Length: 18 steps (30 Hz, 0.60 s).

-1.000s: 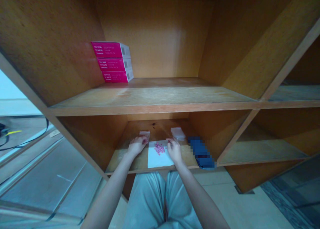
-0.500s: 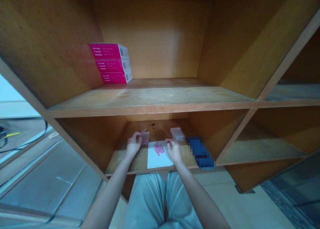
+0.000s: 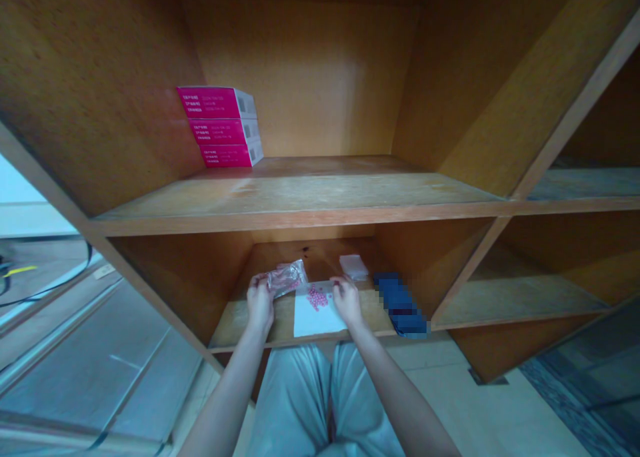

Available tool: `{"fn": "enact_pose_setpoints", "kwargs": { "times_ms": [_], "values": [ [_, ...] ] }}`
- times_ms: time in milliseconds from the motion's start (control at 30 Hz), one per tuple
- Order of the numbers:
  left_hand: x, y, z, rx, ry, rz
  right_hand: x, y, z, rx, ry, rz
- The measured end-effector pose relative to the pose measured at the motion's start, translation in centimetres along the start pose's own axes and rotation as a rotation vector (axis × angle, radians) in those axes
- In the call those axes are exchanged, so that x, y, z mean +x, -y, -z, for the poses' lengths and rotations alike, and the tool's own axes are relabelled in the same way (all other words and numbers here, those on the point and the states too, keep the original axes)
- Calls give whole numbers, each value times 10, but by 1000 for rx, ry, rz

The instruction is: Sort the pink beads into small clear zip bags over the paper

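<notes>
On the lower shelf lies a white sheet of paper (image 3: 315,322) with a loose pile of small pink beads (image 3: 317,298) on it. My left hand (image 3: 260,304), left of the paper, is closed on one end of a shiny clear plastic bag (image 3: 289,277). The bag slants toward the back right, and pinkish contents show through it. At the paper's right edge is my right hand (image 3: 347,300), its fingers drawn together; whatever they may hold is too small to tell. Behind it a flat, pale clear packet (image 3: 353,266) rests on the shelf.
Three stacked pink boxes (image 3: 220,130) stand on the upper shelf (image 3: 320,194) at the left. A dark blue, partly pixelated object (image 3: 401,307) lies to the right of the paper. Wooden side panels (image 3: 430,264) enclose the compartment. A cable (image 3: 50,287) runs along the floor at left.
My left hand has shifted slightly left and toward me. A larger shiny bag now extends from it, where a small clear bag with pink beads showed before. My right hand stays nearly in place.
</notes>
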State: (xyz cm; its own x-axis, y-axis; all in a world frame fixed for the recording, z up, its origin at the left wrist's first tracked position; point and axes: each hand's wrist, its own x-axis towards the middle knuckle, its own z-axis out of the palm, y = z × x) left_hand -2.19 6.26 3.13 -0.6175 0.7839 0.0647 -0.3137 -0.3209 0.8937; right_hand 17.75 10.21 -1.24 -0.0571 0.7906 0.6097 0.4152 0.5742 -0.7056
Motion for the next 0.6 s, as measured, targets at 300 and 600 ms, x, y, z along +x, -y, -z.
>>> {"fn": "enact_pose_setpoints", "kwargs": {
  "times_ms": [300, 600],
  "values": [
    [-25, 29, 12, -83, 47, 155, 0, 2, 1, -27, -19, 22],
    [-27, 29, 12, -94, 103, 189, -3, 22, 7, -127, -17, 155]
  ]
}}
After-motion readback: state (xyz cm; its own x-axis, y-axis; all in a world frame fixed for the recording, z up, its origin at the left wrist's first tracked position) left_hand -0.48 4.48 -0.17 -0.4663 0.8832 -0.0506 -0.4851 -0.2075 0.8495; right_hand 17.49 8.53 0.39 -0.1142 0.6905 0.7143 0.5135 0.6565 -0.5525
